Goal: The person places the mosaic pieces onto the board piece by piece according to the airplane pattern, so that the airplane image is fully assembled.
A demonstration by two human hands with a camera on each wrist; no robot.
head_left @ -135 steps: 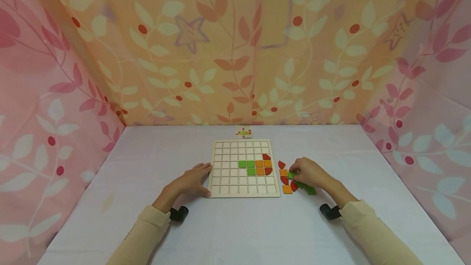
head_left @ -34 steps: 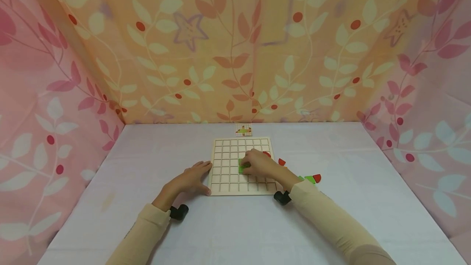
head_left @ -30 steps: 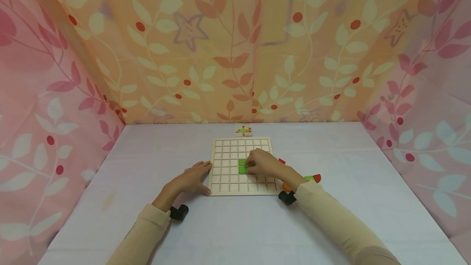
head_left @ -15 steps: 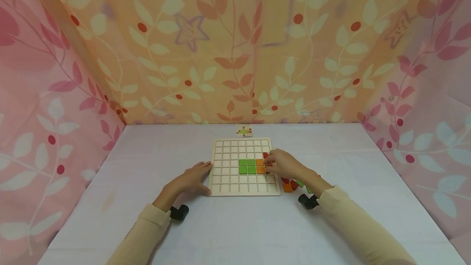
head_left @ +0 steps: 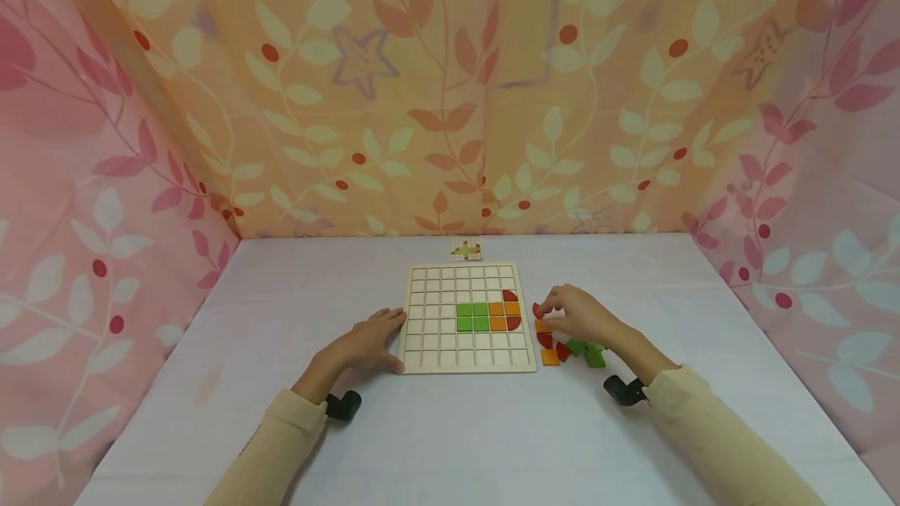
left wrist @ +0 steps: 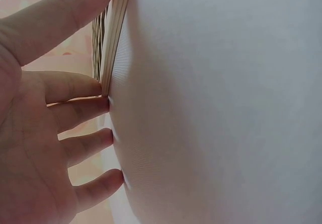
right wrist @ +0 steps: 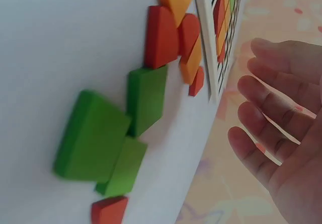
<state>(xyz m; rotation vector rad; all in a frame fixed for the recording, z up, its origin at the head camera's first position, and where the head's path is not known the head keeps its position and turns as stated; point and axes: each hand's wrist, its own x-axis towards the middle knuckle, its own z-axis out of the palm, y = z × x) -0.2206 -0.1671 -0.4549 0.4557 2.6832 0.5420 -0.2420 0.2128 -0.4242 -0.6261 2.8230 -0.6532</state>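
A wooden grid board lies on the table, bearing green squares, orange squares and two red rounded pieces. The left hand touches its left edge with thumb and fingertips, also seen in the left wrist view, where the hand meets the board's edge. Over the loose pieces right of the board is the right hand; in the right wrist view this hand has its fingers spread, holding nothing. Loose green pieces, red ones and orange ones lie below it.
Behind the board lies a small pattern card. Patterned cloth hangs behind and on both sides of the white table. A black device is at the left wrist, another at the right.
The right hand has moved from the green squares on the board rightward to the loose pieces. A fourth green square now shows in the lower row. The left hand has stayed at the board's edge.
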